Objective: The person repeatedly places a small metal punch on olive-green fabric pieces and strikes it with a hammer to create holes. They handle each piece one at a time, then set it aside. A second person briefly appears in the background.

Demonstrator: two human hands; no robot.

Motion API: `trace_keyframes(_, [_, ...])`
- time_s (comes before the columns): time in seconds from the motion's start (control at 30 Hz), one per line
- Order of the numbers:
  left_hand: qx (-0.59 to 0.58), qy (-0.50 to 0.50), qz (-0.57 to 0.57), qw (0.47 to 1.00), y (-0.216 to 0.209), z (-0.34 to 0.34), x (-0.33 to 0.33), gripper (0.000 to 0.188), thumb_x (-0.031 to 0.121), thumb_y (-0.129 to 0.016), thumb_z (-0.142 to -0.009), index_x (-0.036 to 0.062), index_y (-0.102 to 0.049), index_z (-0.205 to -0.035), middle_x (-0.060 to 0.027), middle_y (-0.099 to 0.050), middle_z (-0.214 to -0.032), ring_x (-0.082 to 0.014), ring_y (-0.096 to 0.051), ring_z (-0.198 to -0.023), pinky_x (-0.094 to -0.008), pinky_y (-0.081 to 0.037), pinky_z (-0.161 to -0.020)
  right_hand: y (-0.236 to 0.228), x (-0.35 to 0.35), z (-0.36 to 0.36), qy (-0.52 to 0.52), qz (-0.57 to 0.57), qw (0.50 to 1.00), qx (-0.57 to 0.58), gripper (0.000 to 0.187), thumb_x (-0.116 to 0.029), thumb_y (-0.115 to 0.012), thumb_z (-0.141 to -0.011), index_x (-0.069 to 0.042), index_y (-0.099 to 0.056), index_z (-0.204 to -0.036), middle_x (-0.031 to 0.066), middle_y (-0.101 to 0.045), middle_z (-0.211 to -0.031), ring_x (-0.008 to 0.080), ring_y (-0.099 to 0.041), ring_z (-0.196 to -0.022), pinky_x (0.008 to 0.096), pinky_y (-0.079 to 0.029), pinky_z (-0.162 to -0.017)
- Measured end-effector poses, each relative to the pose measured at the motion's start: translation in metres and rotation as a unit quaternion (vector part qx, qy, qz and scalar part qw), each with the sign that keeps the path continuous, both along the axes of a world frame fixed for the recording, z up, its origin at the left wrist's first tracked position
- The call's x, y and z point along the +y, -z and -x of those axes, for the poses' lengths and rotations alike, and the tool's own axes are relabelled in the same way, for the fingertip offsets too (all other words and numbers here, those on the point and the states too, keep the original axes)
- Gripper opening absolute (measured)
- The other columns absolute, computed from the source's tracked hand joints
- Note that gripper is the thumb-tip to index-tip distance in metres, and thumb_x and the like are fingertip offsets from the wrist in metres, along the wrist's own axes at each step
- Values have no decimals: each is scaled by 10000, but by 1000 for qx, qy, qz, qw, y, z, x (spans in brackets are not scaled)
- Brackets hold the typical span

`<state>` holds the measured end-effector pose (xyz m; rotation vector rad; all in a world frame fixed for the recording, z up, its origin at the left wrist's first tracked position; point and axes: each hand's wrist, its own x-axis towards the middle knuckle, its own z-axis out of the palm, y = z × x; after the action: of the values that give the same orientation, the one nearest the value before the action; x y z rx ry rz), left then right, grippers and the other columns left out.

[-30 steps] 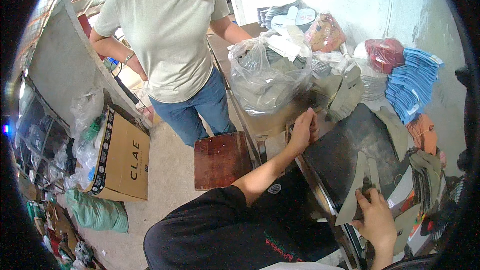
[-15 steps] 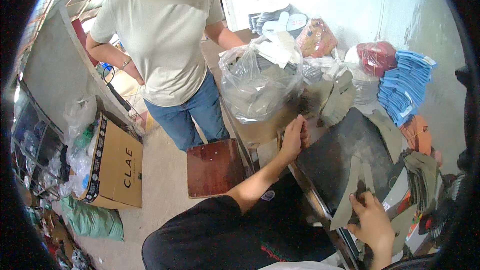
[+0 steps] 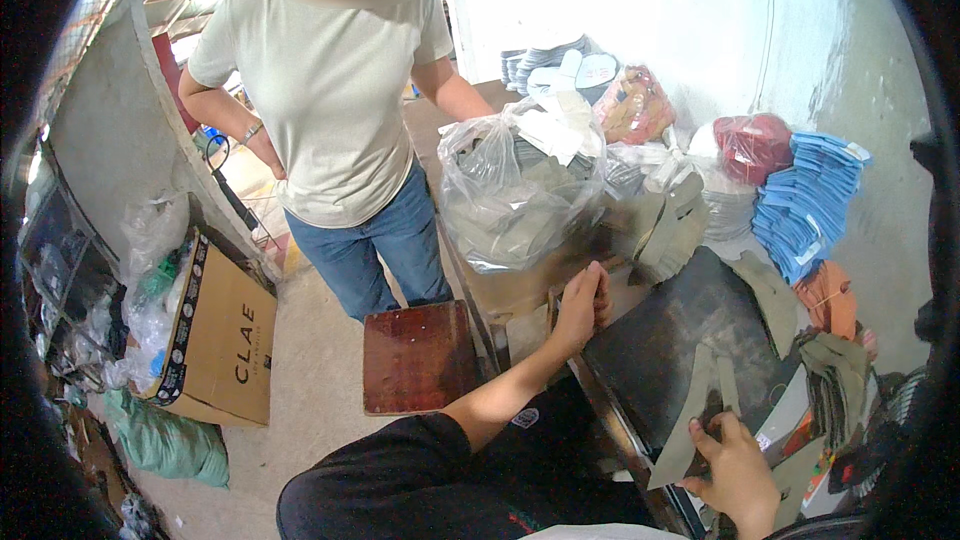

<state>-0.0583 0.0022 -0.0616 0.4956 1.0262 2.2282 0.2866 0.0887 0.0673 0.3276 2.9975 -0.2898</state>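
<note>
My right hand (image 3: 735,472) pinches a grey-green, V-shaped cut piece (image 3: 682,428) between thumb and fingers. The piece lies over the near part of a black mat (image 3: 665,340), its two narrow arms pointing away from me. My left hand (image 3: 580,310) is at the mat's left edge, seen from its back and side. Its fingers are bunched together, and whatever may be in them is hidden. Beside the mat, to the right, stands a bundle of similar grey-green pieces (image 3: 835,380); another piece (image 3: 765,300) lies on the mat's far right side.
A clear plastic bag (image 3: 520,215) of grey-green pieces sits beyond my left hand. A co-worker (image 3: 330,90) stands behind it, one hand near the bag. Blue stacked pieces (image 3: 812,205) and an orange bundle (image 3: 828,295) lie right. A brown stool (image 3: 420,358) and cardboard box (image 3: 225,340) stand left.
The whole view has shifted, so the table and both hands appear lower. My right hand still holds the V-shaped piece, and my left hand stays by the mat's edge.
</note>
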Motion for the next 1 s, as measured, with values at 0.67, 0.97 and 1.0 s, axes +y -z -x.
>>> trace_keyframes(0.67, [10, -21, -9, 1000, 1, -1, 2, 359, 424, -556, -1125, 151, -483, -903, 43, -343, -676, -99, -354, -531, -295, -282, -471, 3, 0, -2, 5, 4, 1000, 9, 835, -245, -960, -702, -10, -650, -1441, 216, -557, -1318, 426, -598, -1220, 460, -509, -1058])
trace_keyframes(0.97, [2, -53, 15, 998, -1, -1, 2, 320, 368, -582, -1116, 149, -502, -897, 44, -381, -697, -94, -386, -544, -294, -311, -478, -2, 0, -2, 9, 16, 1000, -6, 795, -302, -927, -762, -4, -644, -1443, 241, -545, -1321, 432, -592, -1229, 475, -515, -1070])
trace_keyframes(1.0, [-9, -68, 29, 997, -2, -1, 2, 328, 371, -591, -1115, 145, -500, -895, 42, -382, -696, -100, -380, -540, -296, -313, -477, -2, 1, -2, 9, 11, 1000, -13, 793, -313, -923, -768, -5, -645, -1443, 239, -547, -1317, 429, -597, -1223, 477, -517, -1066])
